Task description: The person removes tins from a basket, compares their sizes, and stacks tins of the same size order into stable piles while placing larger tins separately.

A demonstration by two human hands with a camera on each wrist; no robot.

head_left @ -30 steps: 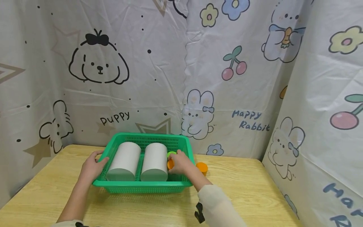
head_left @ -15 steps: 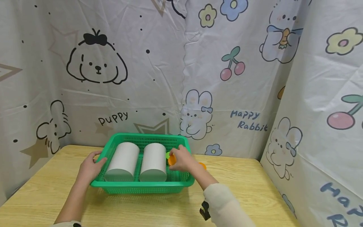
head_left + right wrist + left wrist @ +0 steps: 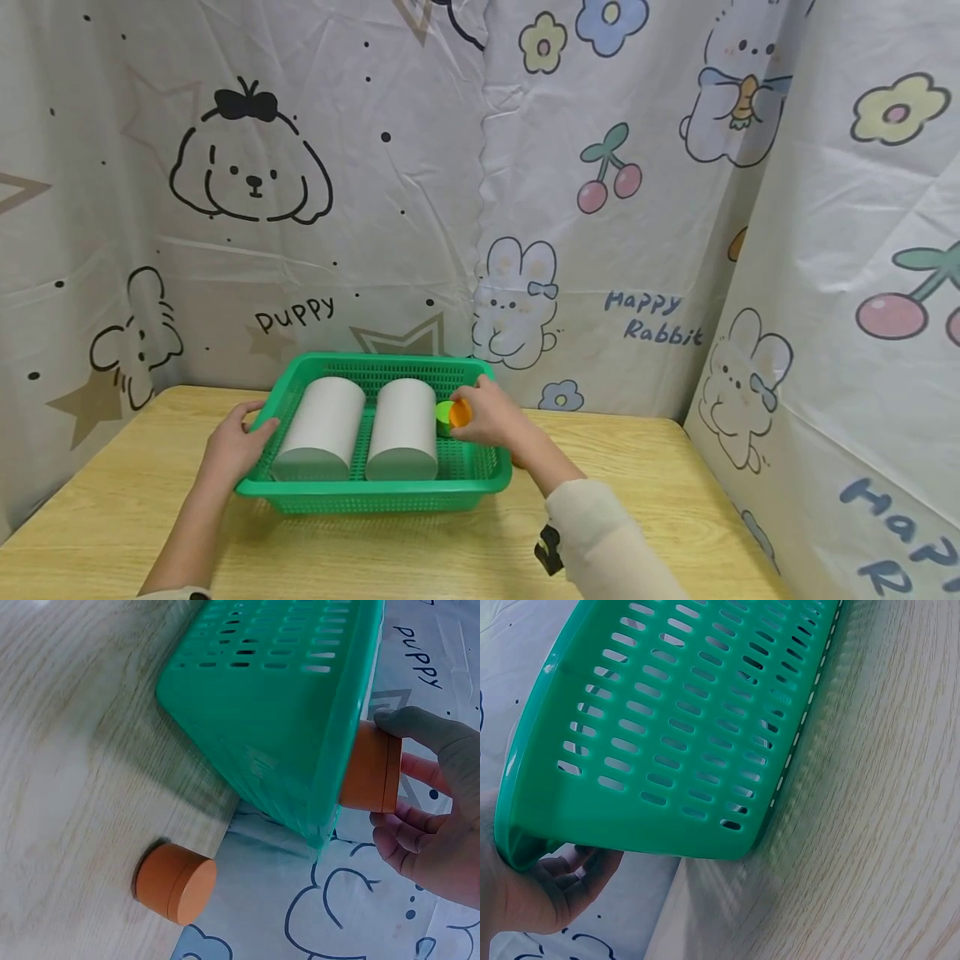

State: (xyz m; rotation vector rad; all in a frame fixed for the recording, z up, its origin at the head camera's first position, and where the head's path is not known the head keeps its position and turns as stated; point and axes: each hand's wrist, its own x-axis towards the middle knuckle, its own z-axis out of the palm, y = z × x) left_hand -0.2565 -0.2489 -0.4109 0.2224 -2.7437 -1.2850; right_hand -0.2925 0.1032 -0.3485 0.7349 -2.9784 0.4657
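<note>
Head view: we look down on a right hand (image 3: 489,414) pinching a small orange cylinder of smooth material (image 3: 460,413) between thumb and fingers, over the far right part of a green perforated plastic basket (image 3: 375,488). Away to the left of that pinch, a left hand (image 3: 234,447) grips the basket's left rim, thumb on top and fingers curled under it.

Just left of the pinched cylinder sits a bright lime-green round piece (image 3: 443,418), partly hidden (we cannot tell whether the two touch). Farther left, two large white cylinders lie on their sides within the basket: the nearer one (image 3: 402,429), then the farther one (image 3: 322,425). The right wrist view shows us a second orange cylinder (image 3: 176,883) outside the basket, on the pale wooden table (image 3: 67,772), lower than the grip.

We judge the step in hand to be handling the orange cylinder at the basket; whether in or out, we cannot tell. The next move probably calls for a firm pinch, clearance from the rim and lime-green piece, and a steadying left hand.
</note>
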